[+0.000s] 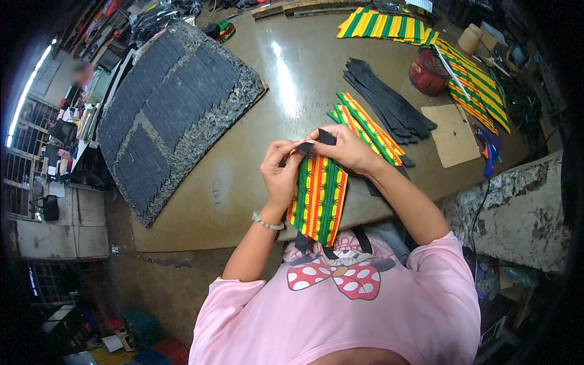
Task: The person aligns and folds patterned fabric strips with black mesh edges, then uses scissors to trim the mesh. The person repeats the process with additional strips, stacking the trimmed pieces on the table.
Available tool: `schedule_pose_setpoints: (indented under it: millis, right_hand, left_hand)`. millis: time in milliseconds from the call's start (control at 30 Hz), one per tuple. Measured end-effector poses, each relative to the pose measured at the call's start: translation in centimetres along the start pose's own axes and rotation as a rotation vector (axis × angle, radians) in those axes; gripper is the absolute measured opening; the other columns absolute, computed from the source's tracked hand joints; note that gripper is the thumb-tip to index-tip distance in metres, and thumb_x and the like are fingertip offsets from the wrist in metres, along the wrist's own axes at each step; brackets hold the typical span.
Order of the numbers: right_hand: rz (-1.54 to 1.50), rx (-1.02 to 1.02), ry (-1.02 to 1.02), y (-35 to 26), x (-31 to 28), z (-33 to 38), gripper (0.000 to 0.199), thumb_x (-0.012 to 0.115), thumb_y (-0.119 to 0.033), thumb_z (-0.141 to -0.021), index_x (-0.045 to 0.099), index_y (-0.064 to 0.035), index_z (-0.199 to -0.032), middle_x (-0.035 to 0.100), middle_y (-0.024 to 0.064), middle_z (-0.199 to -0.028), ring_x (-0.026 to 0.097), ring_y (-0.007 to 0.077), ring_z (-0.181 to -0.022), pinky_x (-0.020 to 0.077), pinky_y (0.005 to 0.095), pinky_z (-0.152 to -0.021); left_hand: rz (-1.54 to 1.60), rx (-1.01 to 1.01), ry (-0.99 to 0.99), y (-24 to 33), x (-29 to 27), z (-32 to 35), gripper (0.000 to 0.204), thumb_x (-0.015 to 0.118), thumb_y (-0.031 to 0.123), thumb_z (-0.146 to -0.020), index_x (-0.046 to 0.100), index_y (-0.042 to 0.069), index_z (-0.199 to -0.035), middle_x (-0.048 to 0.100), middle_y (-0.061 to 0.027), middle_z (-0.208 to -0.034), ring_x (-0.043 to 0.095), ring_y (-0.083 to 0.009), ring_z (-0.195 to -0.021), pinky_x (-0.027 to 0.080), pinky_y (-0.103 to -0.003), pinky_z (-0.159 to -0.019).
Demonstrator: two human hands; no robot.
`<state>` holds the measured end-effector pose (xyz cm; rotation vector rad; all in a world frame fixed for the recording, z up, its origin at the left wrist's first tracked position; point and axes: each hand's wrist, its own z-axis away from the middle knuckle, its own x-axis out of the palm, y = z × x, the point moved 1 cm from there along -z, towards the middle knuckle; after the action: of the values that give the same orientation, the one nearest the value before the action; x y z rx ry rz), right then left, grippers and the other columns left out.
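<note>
Near the front edge of the table, my left hand (pixel 281 169) pinches the top of a strip piece close to its black tip (pixel 306 148). Beside it, my right hand (pixel 345 148) has its fingers closed on the same bundle, next to another black end. Below both hands hangs the patterned piece (pixel 319 201), striped yellow, red and green with dark leaf shapes, its lower end pointed. Black material shows behind its lower edge. Exactly how the layers join under the fingertips is hidden. To the right lie more patterned strips (pixel 371 128) and a fanned pile of black strips (pixel 389 100).
A speckled board (pixel 201 131) bearing black strips (pixel 134 152) lies at left on the table (pixel 243 194). Farther right are a dark red pot (pixel 429 74), a brown cardboard sheet (pixel 451 135), striped yellow-green pieces (pixel 383 27) and a blue-handled tool (pixel 490 158).
</note>
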<state>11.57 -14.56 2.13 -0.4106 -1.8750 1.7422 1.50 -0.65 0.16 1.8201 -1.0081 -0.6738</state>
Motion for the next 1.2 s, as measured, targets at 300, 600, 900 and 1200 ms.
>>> schedule_pose_setpoints:
  millis: [300, 600, 900, 1200]
  right_hand:
    - [0.128, 0.033, 0.101, -0.9, 0.2, 0.3, 0.024, 0.069, -0.021, -0.090, 0.070, 0.0009, -0.100, 0.068, 0.0008, -0.087, 0.059, 0.0058, -0.080, 0.0493, 0.0246, -0.073]
    - [0.269, -0.071, 0.019, -1.1, -0.6, -0.3, 0.012, 0.067, -0.010, -0.085, 0.068, 0.0018, -0.086, 0.067, 0.0025, -0.082, 0.058, 0.0062, -0.077, 0.0485, 0.0241, -0.072]
    - [-0.120, 0.038, -0.013, 0.8, -0.2, 0.2, 0.014, 0.069, -0.015, -0.089, 0.063, -0.0026, -0.087, 0.061, -0.0012, -0.087, 0.055, 0.0053, -0.083, 0.0437, 0.0211, -0.076]
    - [-0.277, 0.107, -0.006, 1.6, -0.2, 0.5, 0.010, 0.066, -0.012, -0.090, 0.063, -0.0023, -0.091, 0.065, 0.0020, -0.091, 0.058, 0.0066, -0.084, 0.0475, 0.0218, -0.076]
  left_hand:
    - [0.351, -0.440, -0.020, -1.3, -0.5, -0.4, 0.015, 0.074, 0.001, -0.084, 0.070, -0.003, -0.098, 0.062, -0.0004, -0.097, 0.057, -0.0045, -0.079, 0.047, -0.017, -0.070]
    - [0.310, -0.265, -0.112, -0.3, -0.3, -0.3, 0.010, 0.072, 0.002, -0.086, 0.071, 0.000, -0.096, 0.062, 0.0000, -0.095, 0.058, -0.0088, -0.088, 0.046, -0.021, -0.077]
    - [0.103, -0.059, -0.050, 0.0, 0.2, 0.6, 0.015, 0.068, -0.003, -0.086, 0.070, -0.001, -0.100, 0.060, -0.0063, -0.103, 0.058, -0.0120, -0.090, 0.047, -0.022, -0.076]
    - [0.077, -0.007, -0.092, 0.0, 0.2, 0.6, 0.018, 0.065, -0.008, -0.084, 0.070, -0.001, -0.099, 0.060, -0.0057, -0.102, 0.058, -0.0120, -0.092, 0.047, -0.023, -0.080]
